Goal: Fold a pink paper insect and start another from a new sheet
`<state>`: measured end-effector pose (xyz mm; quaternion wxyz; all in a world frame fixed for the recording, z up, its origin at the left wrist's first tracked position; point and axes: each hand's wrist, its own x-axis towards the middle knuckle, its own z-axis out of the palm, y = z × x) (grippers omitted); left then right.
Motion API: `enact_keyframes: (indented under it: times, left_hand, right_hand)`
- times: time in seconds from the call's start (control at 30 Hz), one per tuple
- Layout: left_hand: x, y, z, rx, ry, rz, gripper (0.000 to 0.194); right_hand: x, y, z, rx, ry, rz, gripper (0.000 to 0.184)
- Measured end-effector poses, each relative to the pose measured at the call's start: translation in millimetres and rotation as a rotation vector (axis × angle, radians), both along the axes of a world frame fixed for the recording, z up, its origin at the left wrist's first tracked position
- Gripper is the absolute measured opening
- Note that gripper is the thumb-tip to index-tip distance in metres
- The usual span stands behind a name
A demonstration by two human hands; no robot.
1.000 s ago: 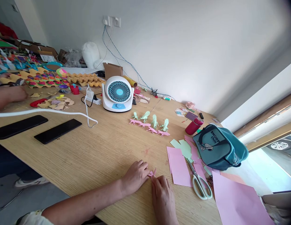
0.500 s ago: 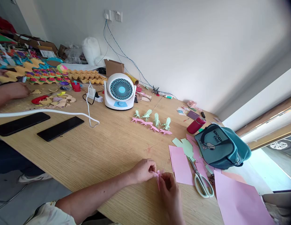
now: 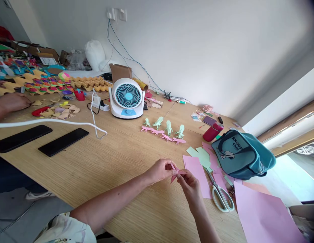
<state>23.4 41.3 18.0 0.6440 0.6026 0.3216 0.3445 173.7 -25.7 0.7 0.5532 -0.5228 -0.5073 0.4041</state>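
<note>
Pink folded paper [image 3: 173,178] is located right of centre, lower half of frame, pinched between both hands. The wooden table [image 3: 116,158] has its near edge slanting from mid-left to bottom centre; open wood grain lies left of the hands. Pink sheets [image 3: 197,172] and scissors [image 3: 222,199] limit room at right. Left hand [image 3: 160,172]: forearm extended from lower left, fingers narrowed on the paper. Right hand [image 3: 191,186]: angled up from lower right, thumb and fingers gripping likewise.

Four green paper figures [image 3: 168,128], four pink figures [image 3: 179,140], one folded pink paper [image 3: 173,178], two phones [image 3: 63,141], one fan [image 3: 128,96]
</note>
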Motion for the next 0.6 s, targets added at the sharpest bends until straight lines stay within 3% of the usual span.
enact_keyframes:
  times: [0.2, 0.37, 0.6]
  left_hand:
    - [1, 4, -16.7, -0.117, -0.095, 0.076, 0.037]
    - [-3, 8, -28.6, -0.201, -0.11, -0.005, 0.035]
    - [-3, 7, -43.3, -0.093, -0.108, 0.005, 0.032]
  right_hand:
    - [-8, 9, -24.0, -0.047, 0.116, -0.056, 0.033]
    - [-8, 6, -38.0, -0.093, 0.201, -0.004, 0.026]
    - [-6, 4, -38.6, -0.134, 0.301, 0.056, 0.019]
